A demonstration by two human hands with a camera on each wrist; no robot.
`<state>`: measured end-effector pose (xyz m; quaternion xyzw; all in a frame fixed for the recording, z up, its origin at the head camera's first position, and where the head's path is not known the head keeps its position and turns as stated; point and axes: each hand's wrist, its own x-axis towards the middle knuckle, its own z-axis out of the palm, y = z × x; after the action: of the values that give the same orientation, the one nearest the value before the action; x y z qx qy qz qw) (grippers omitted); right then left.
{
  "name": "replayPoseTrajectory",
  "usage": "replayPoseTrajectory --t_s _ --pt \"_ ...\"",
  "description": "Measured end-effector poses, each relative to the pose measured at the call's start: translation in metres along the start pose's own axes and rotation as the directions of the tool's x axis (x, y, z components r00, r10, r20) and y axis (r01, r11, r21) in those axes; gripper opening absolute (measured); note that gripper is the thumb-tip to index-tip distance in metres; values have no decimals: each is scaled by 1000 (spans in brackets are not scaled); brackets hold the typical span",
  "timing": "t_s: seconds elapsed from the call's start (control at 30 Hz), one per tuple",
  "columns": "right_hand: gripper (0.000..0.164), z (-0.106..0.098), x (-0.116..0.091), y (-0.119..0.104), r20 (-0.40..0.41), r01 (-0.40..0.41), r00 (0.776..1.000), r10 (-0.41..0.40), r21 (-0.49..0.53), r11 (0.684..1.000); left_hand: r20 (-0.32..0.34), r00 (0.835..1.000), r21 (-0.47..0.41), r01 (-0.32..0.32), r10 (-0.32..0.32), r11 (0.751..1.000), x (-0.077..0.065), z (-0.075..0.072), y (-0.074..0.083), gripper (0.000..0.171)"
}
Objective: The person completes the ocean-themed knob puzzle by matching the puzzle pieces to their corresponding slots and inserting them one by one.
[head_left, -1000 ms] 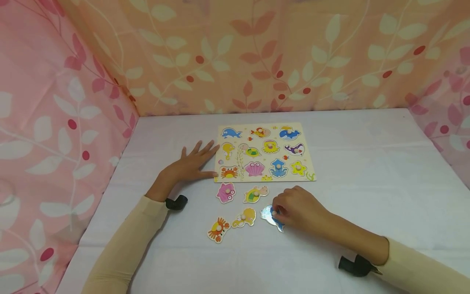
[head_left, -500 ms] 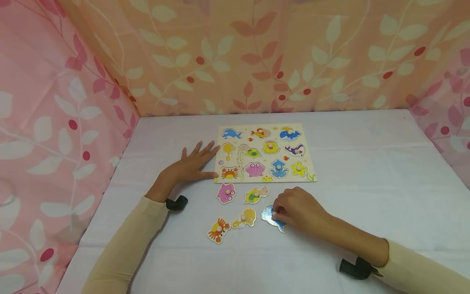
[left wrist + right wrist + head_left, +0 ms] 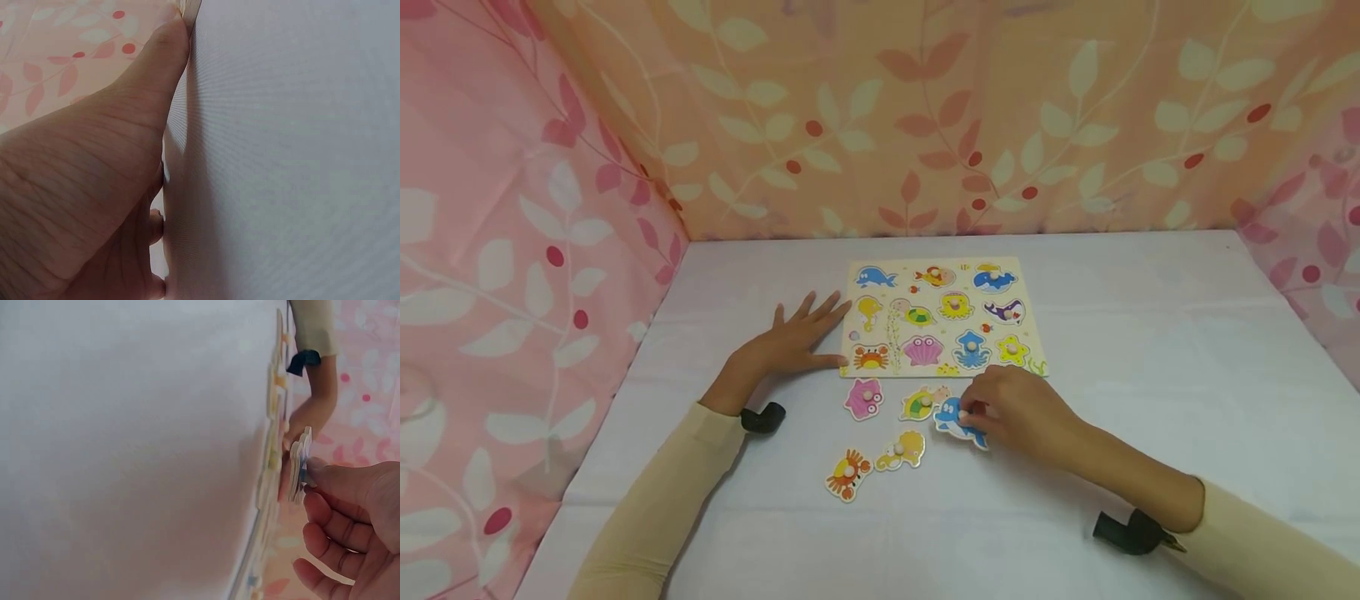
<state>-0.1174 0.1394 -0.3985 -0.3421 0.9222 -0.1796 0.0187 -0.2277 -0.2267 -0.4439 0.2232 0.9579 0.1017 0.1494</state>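
Note:
My right hand pinches the small knob of a blue dolphin puzzle piece. In the right wrist view the dolphin piece hangs edge-on, apart from the table. It overlaps the turtle piece in the head view. My left hand lies spread at the left edge of the wooden sea-animal puzzle board, its thumb touching the board's near corner. A pink shell piece, a yellow seahorse piece and an orange crab piece lie loose in front of the board.
Several knobbed pieces, such as the squid and the starfish, sit in the board. White cloth covers the table. Leaf-patterned curtains hang behind and at both sides.
My right hand has lifted the dolphin piece off the cloth and carried it slightly towards the board. The left hand keeps its place on the board's edge.

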Motion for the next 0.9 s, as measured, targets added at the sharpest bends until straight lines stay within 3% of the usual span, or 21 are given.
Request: replayPoseTrajectory --t_s 0.3,0.53,0.73,0.9 --pt "19 -18 27 14 -79 -17 997 16 -5 1000 -1 1000 7 -2 2 1000 -2 -3 3 101" --pt "20 -23 47 19 -89 -28 996 32 50 998 5 1000 4 -3 3 1000 -1 -1 2 100" --pt "18 -25 63 20 -126 16 992 -10 43 999 0 1000 10 -2 2 1000 -3 -2 3 100" --pt "18 -29 79 20 -117 -3 993 9 51 999 -16 1000 29 -7 7 1000 -3 -2 3 100"
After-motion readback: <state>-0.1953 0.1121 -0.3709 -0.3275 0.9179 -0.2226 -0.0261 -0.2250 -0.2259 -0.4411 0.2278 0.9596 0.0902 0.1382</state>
